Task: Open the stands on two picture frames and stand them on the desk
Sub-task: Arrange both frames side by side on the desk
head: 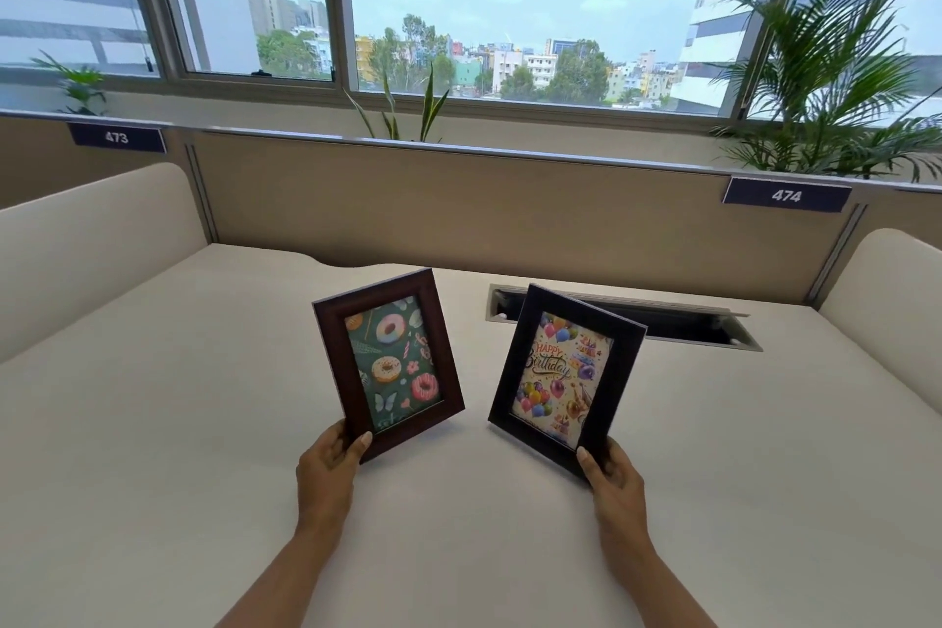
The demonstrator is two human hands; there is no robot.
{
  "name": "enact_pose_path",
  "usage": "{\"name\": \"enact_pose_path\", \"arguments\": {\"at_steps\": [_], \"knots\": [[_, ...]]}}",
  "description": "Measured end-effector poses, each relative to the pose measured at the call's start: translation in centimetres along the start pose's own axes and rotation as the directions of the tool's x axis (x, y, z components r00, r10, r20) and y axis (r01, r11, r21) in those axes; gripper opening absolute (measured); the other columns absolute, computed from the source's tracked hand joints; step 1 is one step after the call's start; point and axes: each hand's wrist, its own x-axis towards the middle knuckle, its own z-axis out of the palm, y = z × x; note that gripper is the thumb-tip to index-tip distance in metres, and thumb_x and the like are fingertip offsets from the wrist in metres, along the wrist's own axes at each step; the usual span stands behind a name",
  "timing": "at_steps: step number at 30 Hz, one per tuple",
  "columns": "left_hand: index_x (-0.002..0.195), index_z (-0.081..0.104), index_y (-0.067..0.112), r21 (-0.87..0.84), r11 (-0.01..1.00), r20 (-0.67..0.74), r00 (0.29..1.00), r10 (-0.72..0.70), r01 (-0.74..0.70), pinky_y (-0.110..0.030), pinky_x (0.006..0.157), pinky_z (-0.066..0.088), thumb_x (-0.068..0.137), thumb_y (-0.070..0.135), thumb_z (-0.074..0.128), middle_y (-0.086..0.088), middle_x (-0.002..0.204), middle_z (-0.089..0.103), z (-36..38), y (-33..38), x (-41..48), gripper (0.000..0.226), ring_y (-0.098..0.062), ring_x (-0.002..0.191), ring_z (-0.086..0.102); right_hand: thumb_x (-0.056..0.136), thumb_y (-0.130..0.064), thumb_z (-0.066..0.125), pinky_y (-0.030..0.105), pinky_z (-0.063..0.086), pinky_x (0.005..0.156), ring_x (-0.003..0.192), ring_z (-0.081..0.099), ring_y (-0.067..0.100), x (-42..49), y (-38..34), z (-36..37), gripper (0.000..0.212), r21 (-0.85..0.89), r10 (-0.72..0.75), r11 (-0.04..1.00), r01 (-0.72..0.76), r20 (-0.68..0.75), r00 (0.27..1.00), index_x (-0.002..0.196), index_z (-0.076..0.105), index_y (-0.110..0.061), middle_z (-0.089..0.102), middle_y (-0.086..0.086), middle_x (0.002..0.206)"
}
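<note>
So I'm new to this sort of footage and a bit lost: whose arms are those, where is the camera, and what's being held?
There is no machine here. A person wears a wide-angle camera on the head, looking forward and down, so the arms coming in from the bottom are their own. The left hand grips the lower corner of a brown frame with a donut picture. The right hand grips the lower corner of a black frame reading Happy Birthday. Both frames tilt, raised over a pale desk. Behind lie an open cable slot, a partition, plants and windows.
</note>
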Motion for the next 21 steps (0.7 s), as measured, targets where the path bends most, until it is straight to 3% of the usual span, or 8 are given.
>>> {"name": "enact_pose_path", "arguments": {"at_steps": [2,4,8,11,14,15,18,21], "knots": [[0.125,0.05,-0.002,0.006,1.0,-0.035,0.999,0.013,-0.013,-0.031,0.096,0.039,0.085,0.001,0.056,-0.007,0.113,0.056,-1.5,0.2,0.8,0.041,-0.019,0.103,0.053,0.082,-0.037,0.061,0.033,0.044,0.097,0.115,0.053,0.023,0.2,0.1,1.5,0.052,0.013,0.005,1.0,-0.005,0.026,1.0,0.127,0.047,-0.014,0.058,0.008,0.123],[0.124,0.05,-0.003,0.004,1.0,-0.07,0.997,0.024,-0.024,-0.03,0.094,0.04,0.085,0.0,0.056,-0.007,0.113,0.056,-2.9,0.5,1.6,0.04,-0.018,0.103,0.053,0.087,-0.023,0.057,0.039,0.041,0.103,0.118,0.051,0.025,0.7,0.3,3.0,0.046,0.015,0.022,1.0,-0.023,0.045,0.999,0.129,0.045,-0.011,0.056,0.011,0.128],[0.122,0.052,-0.004,0.011,1.0,-0.121,0.992,0.026,-0.025,-0.003,0.072,0.048,0.084,-0.002,0.056,-0.016,0.118,0.059,-6.0,0.7,4.1,0.038,-0.02,0.102,0.054,0.082,-0.02,0.061,0.038,0.041,0.102,0.119,0.05,0.027,1.8,0.6,6.8,0.05,-0.001,0.04,0.999,-0.04,0.13,0.991,0.129,0.046,-0.01,0.056,0.012,0.127],[0.122,0.051,-0.005,0.0,1.0,-0.17,0.985,0.026,-0.026,-0.02,0.086,0.049,0.083,-0.002,0.057,-0.021,0.122,0.058,-8.7,1.3,6.7,0.039,-0.022,0.102,0.055,0.08,-0.029,0.064,0.036,0.041,0.101,0.12,0.05,0.027,2.8,0.3,10.6,0.055,0.011,0.061,0.998,-0.064,0.185,0.981,0.128,0.046,-0.011,0.055,0.011,0.128],[0.122,0.051,-0.006,0.018,1.0,-0.208,0.978,0.027,-0.024,-0.035,0.094,0.041,0.083,-0.002,0.057,-0.023,0.124,0.058,-10.9,1.8,9.1,0.04,-0.023,0.102,0.055,0.039,-0.074,0.07,0.035,0.041,0.098,0.111,0.052,0.021,3.9,0.2,14.0,0.108,-0.013,0.068,0.998,-0.067,0.199,0.978,0.128,0.046,-0.016,0.057,0.004,0.118],[0.122,0.051,-0.006,0.025,0.999,-0.224,0.974,0.027,-0.022,-0.035,0.094,0.041,0.083,-0.002,0.057,-0.023,0.124,0.058,-11.7,1.7,10.1,0.04,-0.024,0.102,0.055,0.039,-0.074,0.07,0.035,0.042,0.098,0.109,0.052,0.02,4.5,0.3,15.2,0.108,-0.017,0.073,0.997,-0.071,0.213,0.974,0.128,0.046,-0.016,0.058,0.003,0.118],[0.122,0.051,-0.006,0.014,1.0,-0.282,0.959,0.012,-0.009,-0.035,0.094,0.041,0.083,-0.002,0.057,-0.024,0.123,0.058,-13.8,1.1,13.1,0.04,-0.03,0.108,0.056,0.084,-0.025,0.062,0.036,0.04,0.101,0.113,0.051,0.023,6.6,0.7,19.3,0.051,-0.014,0.077,0.997,-0.076,0.263,0.962,0.129,0.045,-0.009,0.056,0.011,0.127],[0.122,0.051,-0.005,0.013,1.0,-0.321,0.947,0.005,-0.001,-0.035,0.094,0.04,0.083,-0.001,0.057,-0.023,0.122,0.058,-15.2,0.5,15.5,0.04,-0.029,0.107,0.056,0.088,-0.013,0.055,0.038,0.041,0.101,0.118,0.051,0.027,8.9,1.6,22.8,0.042,-0.03,0.072,0.997,-0.067,0.275,0.959,0.129,0.046,-0.008,0.057,0.012,0.125]]}}
